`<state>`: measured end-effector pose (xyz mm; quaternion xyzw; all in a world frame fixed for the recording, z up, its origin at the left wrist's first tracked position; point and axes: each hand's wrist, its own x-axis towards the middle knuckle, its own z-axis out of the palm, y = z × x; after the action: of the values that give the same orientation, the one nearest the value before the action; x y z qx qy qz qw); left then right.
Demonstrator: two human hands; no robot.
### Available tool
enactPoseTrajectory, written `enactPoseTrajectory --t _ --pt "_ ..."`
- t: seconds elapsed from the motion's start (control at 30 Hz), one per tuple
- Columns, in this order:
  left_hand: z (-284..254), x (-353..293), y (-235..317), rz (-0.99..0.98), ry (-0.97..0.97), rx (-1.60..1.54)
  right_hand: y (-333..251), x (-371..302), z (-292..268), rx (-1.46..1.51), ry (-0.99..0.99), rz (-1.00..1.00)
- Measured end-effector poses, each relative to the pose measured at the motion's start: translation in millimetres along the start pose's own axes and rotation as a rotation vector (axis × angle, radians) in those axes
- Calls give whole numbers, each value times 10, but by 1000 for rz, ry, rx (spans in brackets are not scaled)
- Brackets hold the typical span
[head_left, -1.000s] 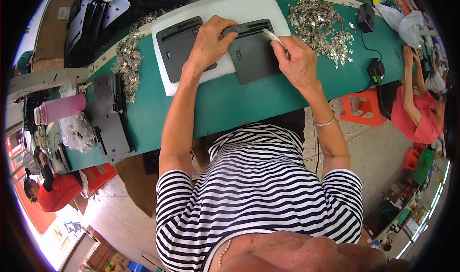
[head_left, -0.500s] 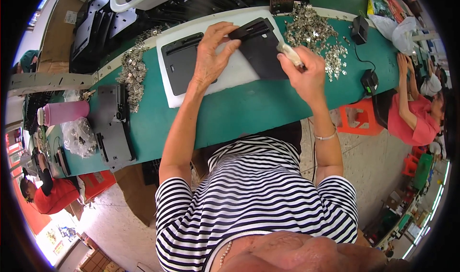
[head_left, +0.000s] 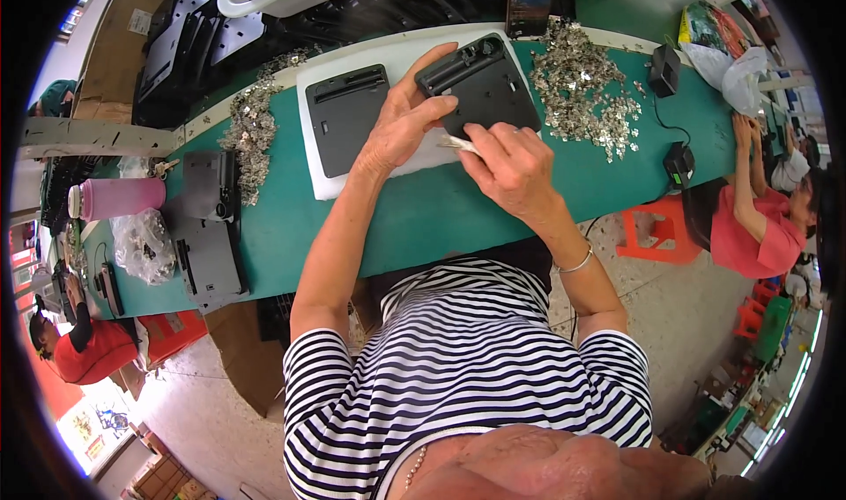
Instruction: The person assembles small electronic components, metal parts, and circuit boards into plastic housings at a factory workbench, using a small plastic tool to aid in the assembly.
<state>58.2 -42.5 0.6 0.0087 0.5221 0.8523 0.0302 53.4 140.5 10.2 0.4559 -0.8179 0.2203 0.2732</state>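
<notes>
My left hand [head_left: 404, 125] grips a black plastic housing panel [head_left: 492, 95] by its left side, thumb on the face and fingers behind. The panel is tilted over a white foam pad [head_left: 324, 185], its ribbed inner side showing. My right hand [head_left: 518, 167] is closed around a small pale tool [head_left: 458, 144], whose tip is at the panel's lower left edge. Whether the tip touches the panel I cannot tell. A second black panel [head_left: 348, 130] lies flat on the pad, left of my left hand.
Piles of small shiny metal pieces [head_left: 577, 81] flank the pad on the green table [head_left: 397, 227]. Further panels [head_left: 211, 253], a pink bottle [head_left: 123, 199] and a plastic bag [head_left: 144, 246] lie left. Right are a black adapter [head_left: 664, 70] and a co-worker [head_left: 758, 227].
My right hand has moved left and down with the tool, from the panel's right side to its lower left edge. The held panel has been turned and lifted, showing its ribbed inner side.
</notes>
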Motion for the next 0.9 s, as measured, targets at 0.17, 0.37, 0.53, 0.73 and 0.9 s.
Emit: enactPoseTrajectory --t 0.17,0.37,0.53,0.73,0.9 --pt "-22 12 -18 37 24 174 193 -228 -91 61 96 263" --pt "11 2 -38 104 6 249 354 -344 -157 132 183 518" --pt "49 -4 -32 157 16 279 404 -330 -167 93 158 576" --pt "81 -31 -5 126 -27 302 444 -282 -120 247 171 729" --pt "91 -25 -73 164 -49 258 492 -219 -2 417 104 865"
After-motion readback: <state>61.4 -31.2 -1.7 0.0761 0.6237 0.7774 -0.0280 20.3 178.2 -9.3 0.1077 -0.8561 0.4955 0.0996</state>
